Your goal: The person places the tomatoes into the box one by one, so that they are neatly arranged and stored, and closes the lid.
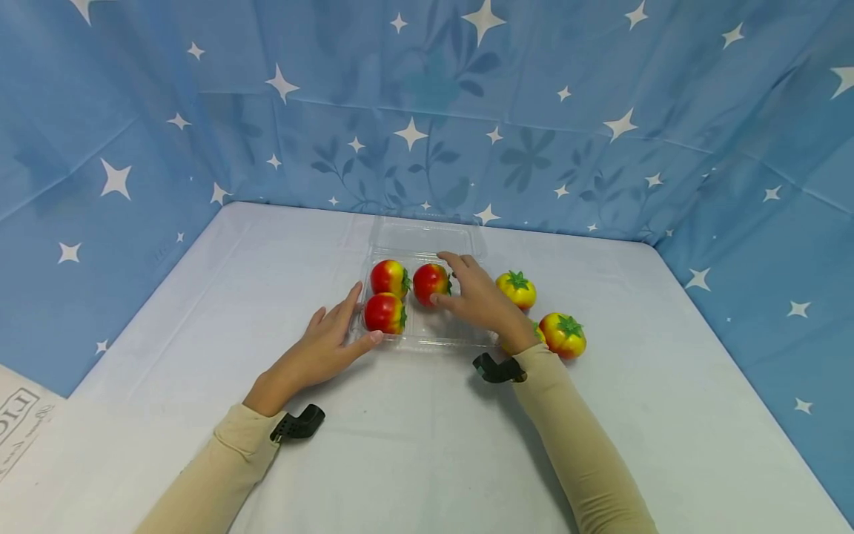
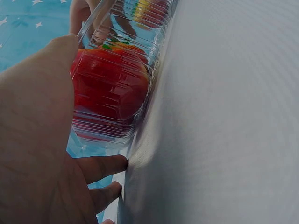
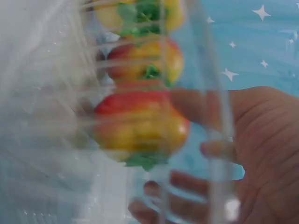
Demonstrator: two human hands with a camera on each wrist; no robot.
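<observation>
Rightmost in the clear box (image 1: 437, 324), a red-and-yellow fruit (image 1: 429, 283) lies just left of the right hand (image 1: 479, 298) — the nearer one, fingers loosely apart; the left hand (image 1: 322, 347), unclenched, flanks the box's left side.

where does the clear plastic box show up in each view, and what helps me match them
Head: clear plastic box around the centre, open lid at its far side
Left wrist: clear plastic box at the top, left of centre
Right wrist: clear plastic box across the left and middle, blurred
Shared landmark: blue star-patterned cloth, upper left in left wrist, right side in right wrist
</observation>
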